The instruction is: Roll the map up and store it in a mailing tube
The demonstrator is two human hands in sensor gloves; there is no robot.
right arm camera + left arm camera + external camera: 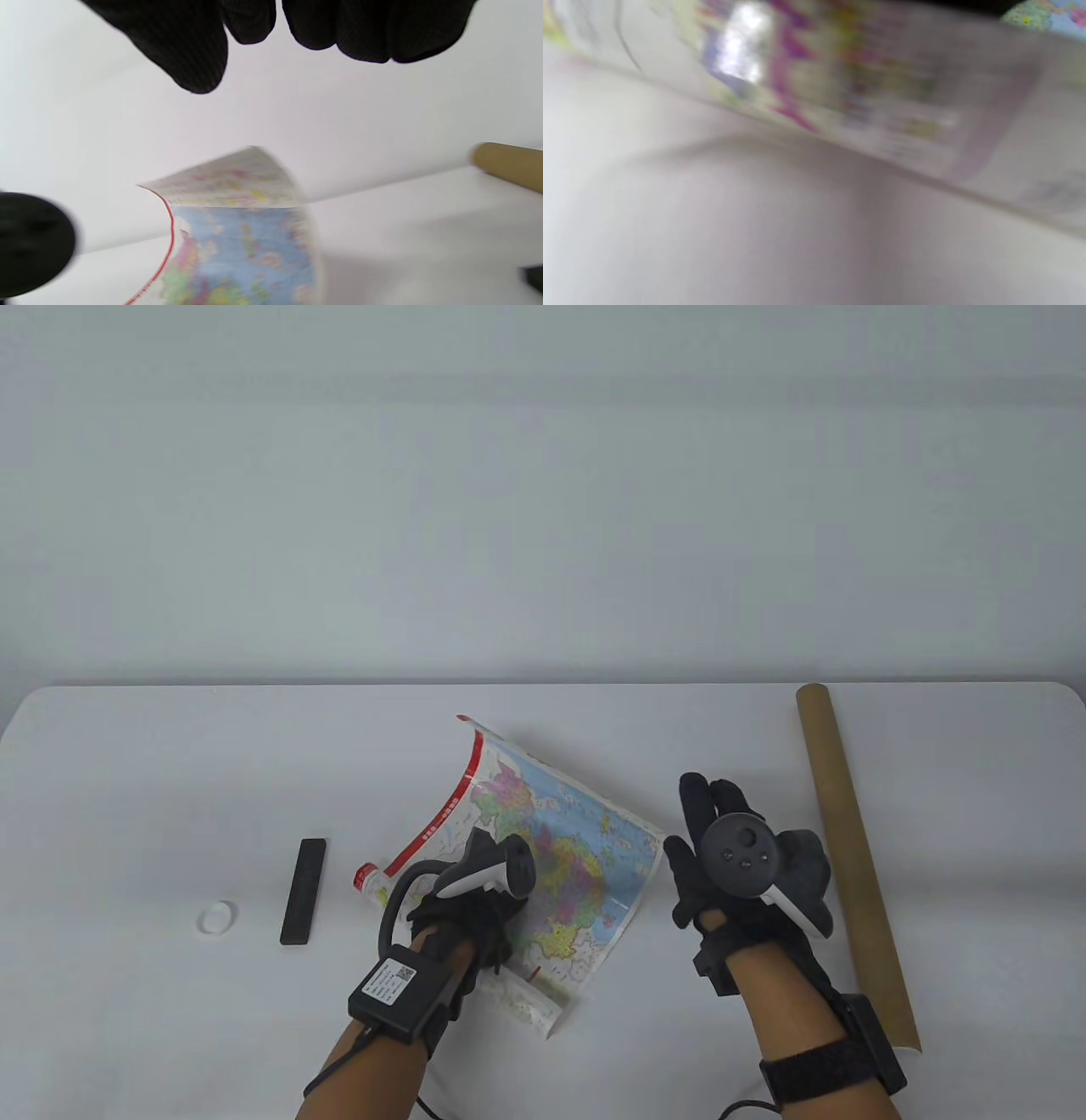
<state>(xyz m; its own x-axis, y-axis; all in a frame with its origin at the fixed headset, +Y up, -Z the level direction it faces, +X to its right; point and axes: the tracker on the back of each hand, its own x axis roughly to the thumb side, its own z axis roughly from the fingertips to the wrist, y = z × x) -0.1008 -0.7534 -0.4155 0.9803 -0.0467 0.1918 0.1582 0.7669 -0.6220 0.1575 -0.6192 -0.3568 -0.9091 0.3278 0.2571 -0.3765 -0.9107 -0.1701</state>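
Note:
The coloured map (564, 848) with a red border lies partly unrolled at the table's middle, its far edge curling up. My left hand (484, 916) is on the map's near left part and grips it; the tracker hides its fingers. The left wrist view shows only the map's surface (865, 84), close, blurred and lifted off the table. My right hand (685, 823) hovers open and empty just right of the map's right edge, its fingers (360, 34) spread above the curled map (237, 237). The brown mailing tube (853, 857) lies lengthwise to the right of that hand and also shows in the right wrist view (509, 165).
A black bar (303, 903) and a small white cap (218, 916) lie on the white table (170, 780) left of the map. A small red-and-white roll end (367, 880) sits at the map's left corner.

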